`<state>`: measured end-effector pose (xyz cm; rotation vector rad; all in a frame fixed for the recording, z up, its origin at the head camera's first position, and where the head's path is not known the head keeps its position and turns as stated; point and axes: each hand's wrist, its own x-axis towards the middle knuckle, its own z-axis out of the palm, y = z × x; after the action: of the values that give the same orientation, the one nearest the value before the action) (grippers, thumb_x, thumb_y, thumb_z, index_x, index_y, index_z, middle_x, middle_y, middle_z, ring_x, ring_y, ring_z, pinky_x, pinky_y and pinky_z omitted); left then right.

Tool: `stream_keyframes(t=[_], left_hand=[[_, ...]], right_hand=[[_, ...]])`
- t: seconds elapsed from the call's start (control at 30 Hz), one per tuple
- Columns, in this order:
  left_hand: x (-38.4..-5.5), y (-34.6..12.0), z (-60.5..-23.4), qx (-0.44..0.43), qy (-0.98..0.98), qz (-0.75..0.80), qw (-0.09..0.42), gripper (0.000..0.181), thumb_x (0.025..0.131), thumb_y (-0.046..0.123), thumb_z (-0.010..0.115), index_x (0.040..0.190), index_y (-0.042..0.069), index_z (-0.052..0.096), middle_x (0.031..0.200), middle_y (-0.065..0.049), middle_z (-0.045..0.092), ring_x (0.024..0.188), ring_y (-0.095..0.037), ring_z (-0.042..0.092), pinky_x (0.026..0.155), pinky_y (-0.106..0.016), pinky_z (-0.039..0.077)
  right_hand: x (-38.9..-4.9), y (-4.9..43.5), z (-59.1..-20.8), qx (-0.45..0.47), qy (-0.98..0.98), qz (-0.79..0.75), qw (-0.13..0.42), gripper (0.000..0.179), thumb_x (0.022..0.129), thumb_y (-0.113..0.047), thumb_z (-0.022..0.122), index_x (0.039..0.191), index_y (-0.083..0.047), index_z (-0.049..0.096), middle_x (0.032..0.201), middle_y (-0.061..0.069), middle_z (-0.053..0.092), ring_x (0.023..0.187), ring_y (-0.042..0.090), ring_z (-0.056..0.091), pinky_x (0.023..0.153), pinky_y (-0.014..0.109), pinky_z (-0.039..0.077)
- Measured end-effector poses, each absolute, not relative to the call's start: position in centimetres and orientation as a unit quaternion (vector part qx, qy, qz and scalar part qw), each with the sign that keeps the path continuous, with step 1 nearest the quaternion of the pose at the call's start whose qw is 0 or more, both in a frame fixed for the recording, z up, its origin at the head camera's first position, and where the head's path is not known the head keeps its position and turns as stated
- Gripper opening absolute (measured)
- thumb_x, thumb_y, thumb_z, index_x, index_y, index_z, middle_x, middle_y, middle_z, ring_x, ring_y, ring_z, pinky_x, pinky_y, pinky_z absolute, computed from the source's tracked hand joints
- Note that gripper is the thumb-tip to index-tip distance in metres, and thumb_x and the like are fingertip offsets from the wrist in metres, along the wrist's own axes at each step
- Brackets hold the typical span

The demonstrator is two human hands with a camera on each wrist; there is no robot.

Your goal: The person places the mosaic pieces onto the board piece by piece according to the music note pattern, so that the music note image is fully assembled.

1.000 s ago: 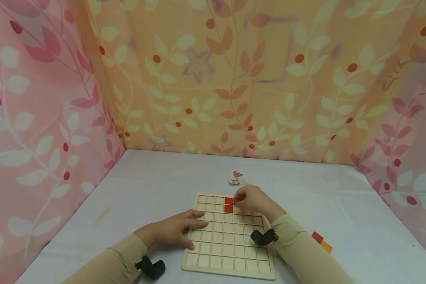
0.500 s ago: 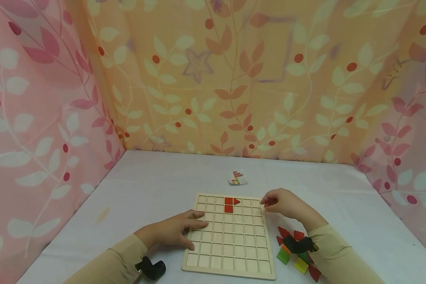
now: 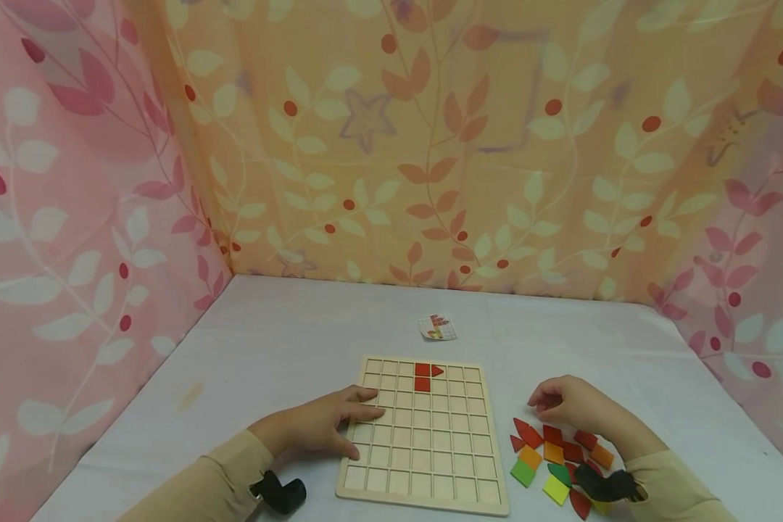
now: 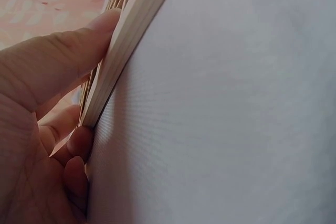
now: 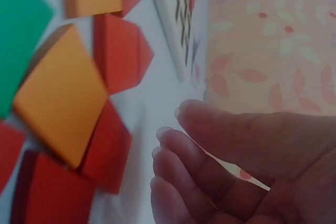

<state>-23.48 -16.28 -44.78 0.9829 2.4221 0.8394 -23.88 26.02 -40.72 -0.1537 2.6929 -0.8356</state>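
A wooden grid board (image 3: 424, 439) lies flat on the table, with a red square (image 3: 423, 370), a second red square (image 3: 423, 384) and a red triangle (image 3: 437, 370) in its upper cells. Along the board's left edge rests my left hand (image 3: 320, 422), fingers spread; the left wrist view shows its thumb (image 4: 79, 51) against the wooden rim. My right hand (image 3: 577, 403) hovers right of the board, above and behind a pile of loose flat pieces, its fingers loosely bent around nothing. Nearest it are red pieces (image 3: 528, 435) and an orange piece (image 5: 65, 98).
A small pattern card (image 3: 437, 326) lies behind the board. The loose pieces include a light green square (image 3: 523, 473), a yellow square (image 3: 556, 490) and a dark green piece (image 3: 560, 474). Patterned cloth (image 3: 365, 181) hangs around the white table (image 3: 287, 333).
My right hand has left the red triangle in the top row and moved right and toward me, to the loose pieces. My left hand has stayed on the board's edge.
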Motion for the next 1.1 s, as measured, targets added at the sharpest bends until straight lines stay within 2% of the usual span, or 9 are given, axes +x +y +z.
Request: stream_keyframes(t=[0.23,0.4,0.83,1.1], left_hand=[[-23.7,-16.3,-45.0,0.352,0.865,0.299,0.195,0.072,0.072,0.045,0.07,0.137,0.03,0.043,0.149,0.004,0.022,0.136,-0.025,0.018,0.106,-0.046,0.021],[-23.6,-16.4,-44.9,0.354,0.864,0.299,0.194,0.072,0.072,0.045,0.071,0.137,0.03,0.043,0.148,0.003,0.022,0.136,-0.025,0.019,0.106,-0.046,0.022],[-23.4,-16.3,-44.5,0.354,0.868,0.292,0.192,0.072,0.073,0.044,0.07,0.137,0.029,0.042,0.149,0.003,0.022,0.136,-0.024,0.018,0.106,-0.046,0.022],[-23.4,-16.3,-44.5,0.355,0.868,0.289,0.194,0.072,0.073,0.045,0.07,0.137,0.029,0.043,0.148,0.003,0.023,0.136,-0.025,0.019,0.106,-0.047,0.021]], right_hand=[[-23.1,27.5,-41.3,-0.047,0.939,-0.287,0.186,0.016,0.072,-0.012,0.075,0.084,-0.011,0.065,0.073,0.002,0.058,0.069,0.018,0.05,0.063,0.031,0.047],[-22.8,28.1,-41.7,-0.052,0.934,-0.287,0.205,0.02,0.071,-0.011,0.076,0.084,-0.01,0.061,0.072,0.003,0.055,0.068,0.018,0.049,0.061,0.031,0.045],[-22.8,28.0,-41.7,-0.083,0.94,-0.27,0.19,0.028,0.067,-0.01,0.079,0.079,-0.01,0.053,0.069,0.003,0.051,0.068,0.019,0.046,0.059,0.031,0.04],[-22.7,27.8,-41.3,-0.082,0.934,-0.275,0.213,0.017,0.071,-0.012,0.077,0.075,-0.009,0.061,0.066,0.003,0.054,0.063,0.019,0.048,0.055,0.031,0.043]])
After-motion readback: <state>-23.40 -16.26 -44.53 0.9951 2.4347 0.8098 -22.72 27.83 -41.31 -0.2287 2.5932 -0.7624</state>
